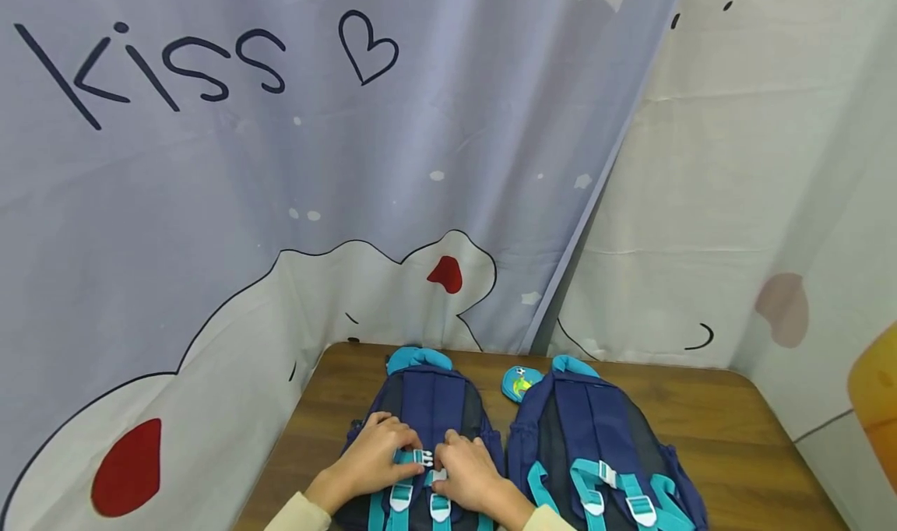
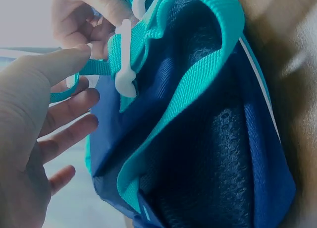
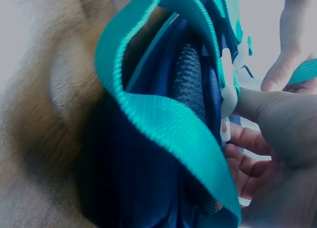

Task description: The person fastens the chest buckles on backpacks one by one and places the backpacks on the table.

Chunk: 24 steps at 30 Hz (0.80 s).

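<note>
A navy backpack (image 1: 434, 395) with teal straps lies on the table under both hands. My left hand (image 1: 378, 457) pinches a teal strap (image 2: 94, 68) between thumb and fingers; a white pronged buckle half (image 1: 424, 458) sticks out from it toward the right. Facing it, my right hand (image 1: 473, 475) holds the other white buckle half (image 1: 439, 476) by its fingertips. The two halves are apart. White strap adjusters (image 1: 401, 497) sit on the straps below the hands. In the right wrist view, a teal strap loop (image 3: 163, 116) arches in front of the fingers.
A second navy backpack (image 1: 617, 422) with teal straps and white buckles lies close on the right. Behind the gap between them is a small round teal item (image 1: 521, 383) with a printed picture. A patterned curtain (image 1: 420, 126) hangs behind the wooden table (image 1: 743, 430).
</note>
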Motion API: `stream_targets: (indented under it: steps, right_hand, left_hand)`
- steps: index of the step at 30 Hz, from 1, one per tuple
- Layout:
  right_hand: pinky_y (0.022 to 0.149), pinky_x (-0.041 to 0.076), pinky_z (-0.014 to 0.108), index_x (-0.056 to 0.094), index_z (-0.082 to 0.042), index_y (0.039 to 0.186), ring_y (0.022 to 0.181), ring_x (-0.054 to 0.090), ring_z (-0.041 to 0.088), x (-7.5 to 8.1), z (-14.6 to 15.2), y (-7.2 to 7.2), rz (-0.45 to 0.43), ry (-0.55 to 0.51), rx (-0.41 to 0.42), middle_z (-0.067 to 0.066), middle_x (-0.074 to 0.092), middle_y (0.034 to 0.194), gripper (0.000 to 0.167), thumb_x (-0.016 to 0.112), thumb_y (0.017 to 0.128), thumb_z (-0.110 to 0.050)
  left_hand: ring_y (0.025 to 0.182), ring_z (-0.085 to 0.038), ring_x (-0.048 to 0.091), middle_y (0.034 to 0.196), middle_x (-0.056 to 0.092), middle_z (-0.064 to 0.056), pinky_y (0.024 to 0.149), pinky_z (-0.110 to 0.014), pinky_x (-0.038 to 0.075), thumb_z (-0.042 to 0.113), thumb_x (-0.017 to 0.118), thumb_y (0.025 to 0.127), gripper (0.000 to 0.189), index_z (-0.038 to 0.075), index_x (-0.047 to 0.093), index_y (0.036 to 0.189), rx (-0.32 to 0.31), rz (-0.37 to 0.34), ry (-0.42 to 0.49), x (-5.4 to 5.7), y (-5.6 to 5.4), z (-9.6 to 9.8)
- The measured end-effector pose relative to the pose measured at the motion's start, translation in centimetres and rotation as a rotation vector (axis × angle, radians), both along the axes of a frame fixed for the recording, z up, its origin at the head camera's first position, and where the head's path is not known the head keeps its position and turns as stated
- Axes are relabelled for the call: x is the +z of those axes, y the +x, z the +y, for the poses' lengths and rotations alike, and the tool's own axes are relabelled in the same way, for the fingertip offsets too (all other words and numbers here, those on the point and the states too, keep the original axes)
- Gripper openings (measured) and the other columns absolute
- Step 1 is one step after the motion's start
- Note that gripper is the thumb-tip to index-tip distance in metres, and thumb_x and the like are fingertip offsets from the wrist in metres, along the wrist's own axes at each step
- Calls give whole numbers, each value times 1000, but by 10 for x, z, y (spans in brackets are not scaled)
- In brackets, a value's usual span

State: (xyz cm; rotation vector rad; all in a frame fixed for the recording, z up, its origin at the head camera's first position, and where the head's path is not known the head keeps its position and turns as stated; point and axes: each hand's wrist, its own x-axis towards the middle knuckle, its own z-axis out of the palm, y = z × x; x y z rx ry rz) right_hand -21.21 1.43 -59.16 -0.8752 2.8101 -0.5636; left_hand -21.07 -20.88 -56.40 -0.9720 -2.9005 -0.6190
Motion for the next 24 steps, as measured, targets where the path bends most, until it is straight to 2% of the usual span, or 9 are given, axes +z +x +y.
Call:
stream_targets:
  steps: [4,7,9,11,15,18,21,24]
  right_hand:
    - [75,38,37,61,-25,86,71,48,7,5,1,0,-73,-12,-8,-11,49,83,26,87,85,-30]
    - [77,40,38,60,-24,85,68,49,6,9,3,0,-157,-106,-27,-11,52,76,28,87,82,-21]
    - [73,42,33,60,-23,84,62,49,6,10,5,1,-200,-194,-35,-12,52,69,29,87,80,-14]
    - [63,39,27,62,-21,82,57,48,6,10,6,0,-228,-283,-39,-11,52,65,29,87,76,-7]
    - [51,37,21,67,-18,83,54,48,4,7,6,0,-257,-377,-42,-12,52,64,26,84,74,-1]
    - [52,39,20,72,-14,85,56,49,3,4,5,2,-273,-422,-48,-12,54,65,26,81,72,6]
    - [55,42,19,74,-12,86,57,50,0,2,3,4,-247,-450,-48,-11,56,66,29,82,71,11]
    - [61,44,21,76,-14,86,60,50,-1,0,1,5,-213,-434,-52,-10,58,68,26,88,73,6]
  left_hand:
    - [98,-7,65,98,72,18,106,-62,43,42,81,93,18,27,76,101,4,30,22,-2,1,-2]
    - [97,-6,65,98,72,18,105,-62,44,42,81,94,17,27,75,99,11,46,46,-3,2,-5]
    - [96,-6,65,97,72,19,105,-63,44,43,80,94,16,28,75,99,18,51,59,-3,3,-6]
    - [96,-5,64,97,72,20,105,-63,44,43,80,94,16,29,75,99,24,51,68,-3,4,-7]
    - [98,-6,65,98,72,20,106,-61,44,45,78,95,17,29,75,100,36,43,73,-4,8,-9]
    - [97,-4,64,98,72,21,106,-59,44,44,78,95,17,28,75,101,36,48,88,-6,12,-10]
    - [94,-1,63,98,71,21,103,-57,45,43,78,96,17,28,75,103,23,80,105,-8,15,-11]
    - [92,0,63,96,70,21,100,-55,46,42,79,95,16,28,75,103,19,117,127,-10,16,-12]
